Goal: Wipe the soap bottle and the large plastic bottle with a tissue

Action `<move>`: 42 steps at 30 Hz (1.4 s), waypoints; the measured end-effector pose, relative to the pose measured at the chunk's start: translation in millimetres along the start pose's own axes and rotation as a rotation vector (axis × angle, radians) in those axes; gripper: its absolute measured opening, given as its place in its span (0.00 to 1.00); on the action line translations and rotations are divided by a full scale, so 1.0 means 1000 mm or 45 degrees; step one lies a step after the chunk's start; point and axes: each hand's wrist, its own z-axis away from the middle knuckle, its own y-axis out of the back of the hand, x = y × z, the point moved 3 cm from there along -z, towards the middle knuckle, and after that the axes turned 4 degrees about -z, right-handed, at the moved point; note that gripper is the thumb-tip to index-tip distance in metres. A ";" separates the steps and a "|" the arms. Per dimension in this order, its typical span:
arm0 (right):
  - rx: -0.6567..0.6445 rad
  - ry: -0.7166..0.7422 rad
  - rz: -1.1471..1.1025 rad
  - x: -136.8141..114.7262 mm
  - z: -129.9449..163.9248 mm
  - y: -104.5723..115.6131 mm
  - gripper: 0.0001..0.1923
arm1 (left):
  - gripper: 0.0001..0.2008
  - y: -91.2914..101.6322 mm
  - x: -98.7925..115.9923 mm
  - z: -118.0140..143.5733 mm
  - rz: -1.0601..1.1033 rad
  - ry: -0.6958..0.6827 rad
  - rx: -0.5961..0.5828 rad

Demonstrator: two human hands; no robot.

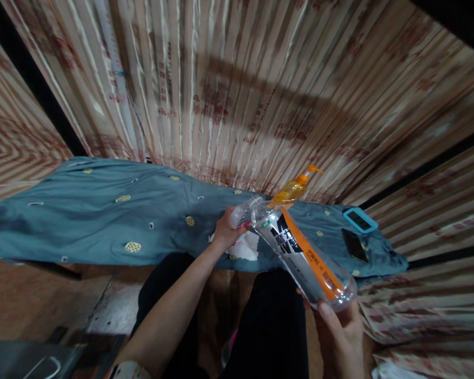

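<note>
A clear plastic bottle (pixel 304 258) with a silver and orange label slants across in front of me. My right hand (pixel 335 326) grips its base, thumb on the near side. At the other end, the clear plastic is crumpled and bent, and my left hand (pixel 226 231) is closed around it. Something pink shows by the left fingers; I cannot tell what it is. Below that hand lies a white piece of paper (pixel 245 247) with a ragged edge. Behind the bottle stands an amber pump bottle (pixel 290 192) with an orange pump head.
A blue-green patterned cloth (pixel 169 210) covers the long narrow table. On its right end lie a dark phone (pixel 354 245) and a blue-framed device (pixel 360 220). Pleated printed curtain (pixel 221 95) hangs close behind the table, with dark frame bars at both sides.
</note>
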 end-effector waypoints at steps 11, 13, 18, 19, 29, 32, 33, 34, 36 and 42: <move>-0.011 -0.026 0.030 0.002 0.000 0.002 0.41 | 0.26 0.001 0.001 0.000 -0.007 0.001 0.003; -0.007 -0.037 0.019 0.002 0.001 0.001 0.41 | 0.26 0.001 0.002 0.000 -0.003 -0.001 0.000; -0.015 -0.016 0.018 0.003 0.001 0.001 0.42 | 0.26 0.001 0.002 0.000 0.001 0.007 -0.010; -0.014 -0.014 0.024 0.003 0.001 0.001 0.42 | 0.26 0.001 0.002 0.000 0.001 0.007 -0.008; 0.009 -0.056 0.020 0.005 0.002 0.003 0.43 | 0.27 0.001 0.002 0.000 -0.023 -0.001 -0.002; 0.005 -0.044 0.039 0.005 0.001 0.003 0.43 | 0.26 0.001 0.003 0.000 -0.029 -0.011 0.001; 0.000 -0.041 0.036 0.005 0.001 0.003 0.42 | 0.26 0.001 0.002 0.000 -0.031 -0.009 0.000; -0.003 -0.037 0.028 0.004 0.001 0.002 0.42 | 0.26 0.001 0.002 0.000 -0.032 -0.008 -0.001; -0.002 -0.044 0.015 0.003 0.001 0.000 0.42 | 0.26 0.001 0.002 0.001 -0.027 -0.007 0.005; 0.014 -0.052 0.020 0.004 0.001 0.001 0.40 | 0.26 0.001 0.001 0.000 0.015 0.008 0.012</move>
